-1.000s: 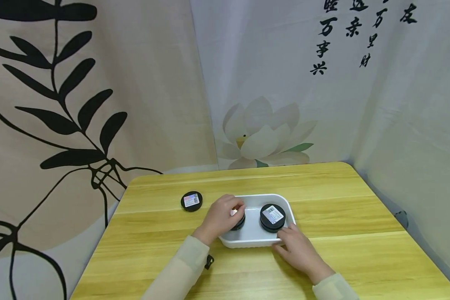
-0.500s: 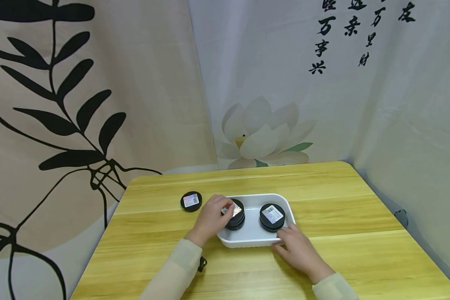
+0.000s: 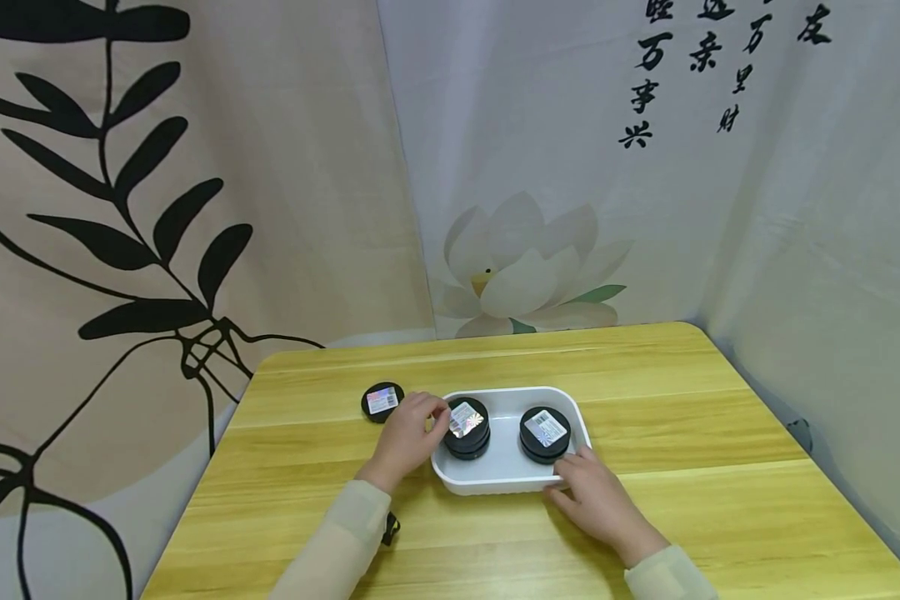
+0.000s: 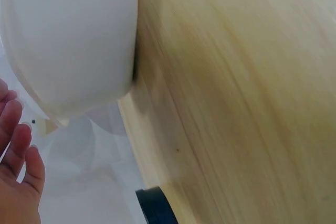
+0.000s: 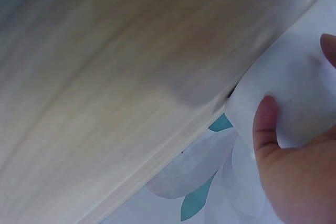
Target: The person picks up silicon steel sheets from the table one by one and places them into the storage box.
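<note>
A white rectangular tray (image 3: 505, 483) sits on the table with two stacks of flat round black discs in it. The left stack (image 3: 468, 442) has a shiny label on top; the right stack (image 3: 546, 429) bears a white label. My left hand (image 3: 408, 435) hovers just outside the tray's left rim, its fingers loosely bent with nothing in them, as the left wrist view also shows. My right hand (image 3: 596, 500) grips the tray's front right corner, thumb against the outer wall (image 5: 294, 103) and fingers at the rim. Beyond my left hand lies a single labelled black disc (image 3: 382, 400) on the wood.
The yellow wood-grain table (image 3: 720, 467) extends around the tray, with its far edge close to a printed curtain (image 3: 307, 167). In the left wrist view a dark round disc (image 4: 157, 208) shows at the bottom.
My left hand has let go of the left stack and drawn back leftward out of the tray, uncovering that stack's label. The tray has shifted slightly left; my right hand stays at its corner.
</note>
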Demonstrator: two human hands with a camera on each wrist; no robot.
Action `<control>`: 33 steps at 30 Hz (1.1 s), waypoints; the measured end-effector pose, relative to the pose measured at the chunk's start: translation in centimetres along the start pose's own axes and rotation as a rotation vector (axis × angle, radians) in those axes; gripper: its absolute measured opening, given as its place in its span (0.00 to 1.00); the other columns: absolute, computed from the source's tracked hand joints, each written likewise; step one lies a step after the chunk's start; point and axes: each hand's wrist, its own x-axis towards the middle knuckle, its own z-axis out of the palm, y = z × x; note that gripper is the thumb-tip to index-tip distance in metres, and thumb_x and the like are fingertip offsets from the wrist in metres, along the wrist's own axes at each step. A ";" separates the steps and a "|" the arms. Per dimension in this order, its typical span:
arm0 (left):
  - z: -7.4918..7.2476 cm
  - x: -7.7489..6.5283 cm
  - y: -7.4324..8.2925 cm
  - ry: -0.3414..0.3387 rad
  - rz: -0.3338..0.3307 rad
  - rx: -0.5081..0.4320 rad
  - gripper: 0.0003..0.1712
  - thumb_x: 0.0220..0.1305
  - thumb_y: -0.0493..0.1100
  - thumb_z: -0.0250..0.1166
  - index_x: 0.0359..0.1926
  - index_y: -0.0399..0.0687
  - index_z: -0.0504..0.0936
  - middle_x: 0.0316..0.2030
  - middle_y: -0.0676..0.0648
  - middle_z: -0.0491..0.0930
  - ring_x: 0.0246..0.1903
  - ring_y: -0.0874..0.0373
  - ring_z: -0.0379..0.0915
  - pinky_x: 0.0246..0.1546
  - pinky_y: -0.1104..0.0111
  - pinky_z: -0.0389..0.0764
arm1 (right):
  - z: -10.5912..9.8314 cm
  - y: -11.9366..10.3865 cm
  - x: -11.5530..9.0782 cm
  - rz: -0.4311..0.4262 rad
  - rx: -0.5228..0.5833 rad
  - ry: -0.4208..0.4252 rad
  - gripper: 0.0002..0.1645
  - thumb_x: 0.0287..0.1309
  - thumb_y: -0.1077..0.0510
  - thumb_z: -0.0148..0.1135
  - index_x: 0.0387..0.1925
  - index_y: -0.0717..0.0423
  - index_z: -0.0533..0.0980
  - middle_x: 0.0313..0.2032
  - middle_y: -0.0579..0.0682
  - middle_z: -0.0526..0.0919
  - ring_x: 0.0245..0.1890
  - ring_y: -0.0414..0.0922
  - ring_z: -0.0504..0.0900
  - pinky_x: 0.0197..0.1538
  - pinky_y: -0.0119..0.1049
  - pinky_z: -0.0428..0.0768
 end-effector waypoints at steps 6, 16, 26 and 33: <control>-0.1 -0.3 -0.9 -0.039 -0.046 0.012 0.05 0.69 0.44 0.63 0.38 0.51 0.85 0.35 0.55 0.82 0.40 0.60 0.74 0.44 0.63 0.79 | 0.1 -0.1 0.0 -0.017 0.008 0.023 0.15 0.49 0.51 0.76 0.25 0.43 0.74 0.30 0.36 0.79 0.37 0.38 0.67 0.42 0.37 0.73; 0.2 -0.8 -2.6 -0.055 -0.091 0.050 0.06 0.71 0.47 0.63 0.39 0.53 0.84 0.35 0.57 0.82 0.39 0.60 0.74 0.44 0.63 0.79 | 0.0 -0.2 -0.1 -0.040 0.009 0.035 0.13 0.49 0.53 0.75 0.26 0.43 0.75 0.32 0.37 0.81 0.36 0.37 0.66 0.41 0.35 0.72; 0.5 -0.6 -3.4 -0.076 -0.106 0.060 0.07 0.71 0.47 0.62 0.41 0.52 0.84 0.36 0.55 0.82 0.40 0.59 0.75 0.46 0.62 0.79 | 0.0 -0.1 -0.1 -0.014 0.010 0.029 0.13 0.49 0.52 0.76 0.27 0.44 0.76 0.32 0.37 0.81 0.37 0.38 0.67 0.42 0.36 0.73; 0.2 -0.7 -3.8 -0.101 -0.141 0.076 0.08 0.70 0.45 0.62 0.43 0.50 0.84 0.40 0.52 0.82 0.43 0.57 0.74 0.49 0.60 0.78 | -0.1 -0.2 0.0 -0.015 0.011 0.022 0.13 0.49 0.53 0.76 0.26 0.44 0.75 0.31 0.37 0.81 0.37 0.38 0.67 0.42 0.37 0.73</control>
